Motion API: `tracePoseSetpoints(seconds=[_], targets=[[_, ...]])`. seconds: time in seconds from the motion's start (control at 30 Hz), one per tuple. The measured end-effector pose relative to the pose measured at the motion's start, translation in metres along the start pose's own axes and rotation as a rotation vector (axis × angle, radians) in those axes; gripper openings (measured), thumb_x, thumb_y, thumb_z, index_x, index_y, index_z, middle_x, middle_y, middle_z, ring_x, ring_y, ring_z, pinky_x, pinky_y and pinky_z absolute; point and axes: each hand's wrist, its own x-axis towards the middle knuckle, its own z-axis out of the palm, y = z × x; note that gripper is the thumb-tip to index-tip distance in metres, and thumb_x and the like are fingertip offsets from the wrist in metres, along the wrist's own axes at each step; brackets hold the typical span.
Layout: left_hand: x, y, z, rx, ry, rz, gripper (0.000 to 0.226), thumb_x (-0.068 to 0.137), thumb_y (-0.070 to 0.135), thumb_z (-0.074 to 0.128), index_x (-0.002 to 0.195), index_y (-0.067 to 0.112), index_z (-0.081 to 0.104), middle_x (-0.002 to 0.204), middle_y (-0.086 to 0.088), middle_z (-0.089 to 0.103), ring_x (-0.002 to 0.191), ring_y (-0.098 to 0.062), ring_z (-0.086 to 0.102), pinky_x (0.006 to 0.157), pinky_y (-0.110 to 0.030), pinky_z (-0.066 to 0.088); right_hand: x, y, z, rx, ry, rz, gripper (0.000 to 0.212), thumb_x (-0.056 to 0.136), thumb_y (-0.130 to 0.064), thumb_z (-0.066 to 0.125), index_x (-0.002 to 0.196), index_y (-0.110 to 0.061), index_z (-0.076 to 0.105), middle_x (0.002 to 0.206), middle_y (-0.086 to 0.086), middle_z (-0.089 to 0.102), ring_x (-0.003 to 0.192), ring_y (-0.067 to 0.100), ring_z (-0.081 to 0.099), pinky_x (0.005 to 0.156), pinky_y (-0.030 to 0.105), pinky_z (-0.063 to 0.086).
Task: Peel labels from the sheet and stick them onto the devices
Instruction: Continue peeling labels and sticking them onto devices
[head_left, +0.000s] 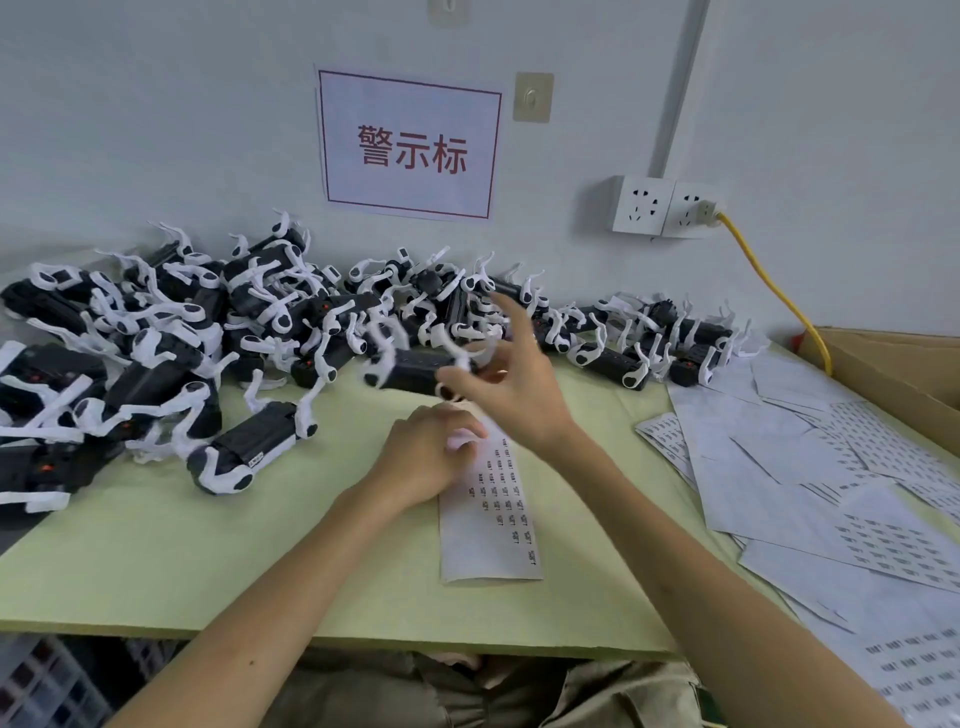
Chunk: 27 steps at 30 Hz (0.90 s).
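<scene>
Two bare forearms reach up from the near edge of the pale green tabletop (156, 545). Landmark: narrow white label sheet (485, 525) printed with small dark labels, lying flat at the middle of that tabletop. Left hand (423, 460): resting on the far end of the sheet, fingers curled and pressed down on the paper; whether a label is pinched under them cannot be told. Right hand (511, 384): raised just beyond the far end of the sheet, blurred, fingers spread with thumb and fingertips closing on a black box-shaped plastic device with white curved arms (415, 371), which is held off the table. Beyond and to the left of the sheet: large heap of like black-and-white devices (171, 322), piled against the wall, one lying apart near the sheet's left. Right of the sheet: loose spread of white backing sheets (810, 467), several still bearing rows of labels, overlapping toward a brown cardboard box (904, 364) at the table's far right. Above the sheet, on the wall: white paper sign with red border and red characters (410, 145); right of it, white double wall socket (660, 208) with yellow cable (769, 280) plugged in.
</scene>
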Motion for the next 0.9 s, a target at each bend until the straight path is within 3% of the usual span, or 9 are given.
tracePoseSetpoints(seconds=[0.1,0.17,0.23,0.33,0.47,0.67,0.77,0.83,0.9], targets=[[0.001,0.001,-0.002,-0.029,0.077,-0.019,0.019,0.094,0.019,0.062,0.103,0.031,0.073,0.117,0.005,0.068,0.108,-0.017,0.065,0.098,-0.035,0.050,-0.003,0.018,-0.029,0.253,0.020,0.182,0.083,0.084,-0.039,0.080,0.150,-0.027,0.031,0.096,0.016,0.074,0.083,0.017,0.074,0.075,0.026,0.058],[0.003,0.000,-0.002,-0.057,0.121,-0.041,0.018,0.095,0.022,0.063,0.110,0.027,0.073,0.118,0.003,0.067,0.108,-0.017,0.064,0.097,-0.035,0.050,-0.007,0.029,-0.040,0.368,0.058,0.304,0.076,0.087,-0.034,0.078,0.149,-0.022,0.036,0.094,0.010,0.075,0.075,0.014,0.071,0.070,0.024,0.058],[0.004,0.001,-0.004,-0.162,0.139,-0.070,0.025,0.095,0.027,0.067,0.119,0.022,0.069,0.119,0.005,0.065,0.109,-0.015,0.061,0.096,-0.032,0.048,-0.008,0.036,-0.045,0.500,0.074,0.438,0.069,0.091,-0.036,0.074,0.148,-0.016,0.040,0.109,0.016,0.069,0.076,0.022,0.066,0.074,0.033,0.060],[0.003,0.010,-0.011,-0.564,0.123,-0.137,0.020,0.093,0.029,0.073,0.109,0.018,0.068,0.102,0.012,0.072,0.100,-0.013,0.068,0.081,-0.021,0.048,-0.010,0.034,-0.049,0.631,-0.057,0.557,0.059,0.093,-0.050,0.065,0.133,-0.008,0.057,0.106,0.025,0.067,0.070,0.025,0.063,0.072,0.035,0.059],[0.001,0.017,-0.022,-1.096,-0.011,-0.137,0.031,0.085,0.025,0.076,0.110,0.011,0.063,0.103,-0.005,0.074,0.090,-0.021,0.074,0.075,-0.031,0.053,-0.016,0.026,-0.049,0.658,-0.231,0.589,0.057,0.099,-0.065,0.044,0.119,-0.017,0.066,0.095,0.024,0.069,0.057,0.021,0.054,0.067,0.032,0.056],[0.002,0.016,-0.026,-1.266,-0.186,-0.149,0.043,0.085,0.032,0.067,0.122,0.011,0.064,0.109,-0.006,0.075,0.099,-0.022,0.073,0.086,-0.034,0.055,-0.019,0.024,-0.048,0.499,-0.306,0.575,0.067,0.099,-0.072,0.030,0.125,-0.020,0.065,0.103,0.022,0.073,0.065,0.025,0.064,0.071,0.033,0.055],[0.002,0.014,-0.027,-1.270,-0.159,-0.185,0.049,0.081,0.032,0.074,0.124,0.009,0.064,0.110,-0.011,0.074,0.093,-0.024,0.073,0.083,-0.033,0.059,-0.024,0.028,-0.039,0.193,-0.074,0.474,0.062,0.103,-0.064,0.035,0.145,-0.021,0.046,0.123,0.011,0.070,0.090,0.018,0.072,0.076,0.033,0.055],[0.002,0.013,-0.027,-1.264,-0.114,-0.214,0.051,0.079,0.033,0.081,0.122,0.010,0.064,0.108,-0.012,0.073,0.088,-0.024,0.073,0.078,-0.032,0.060,-0.028,0.033,-0.035,-0.093,0.154,0.244,0.062,0.104,-0.055,0.045,0.155,-0.025,0.030,0.133,-0.001,0.064,0.100,0.006,0.065,0.082,0.030,0.051],[0.002,0.013,-0.027,-1.279,-0.080,-0.242,0.049,0.078,0.033,0.078,0.119,0.010,0.065,0.105,-0.012,0.074,0.085,-0.025,0.074,0.074,-0.031,0.060,-0.031,0.031,-0.035,-0.164,0.232,0.041,0.070,0.098,-0.054,0.053,0.157,-0.030,0.025,0.132,-0.008,0.063,0.113,0.008,0.062,0.092,0.033,0.049]])
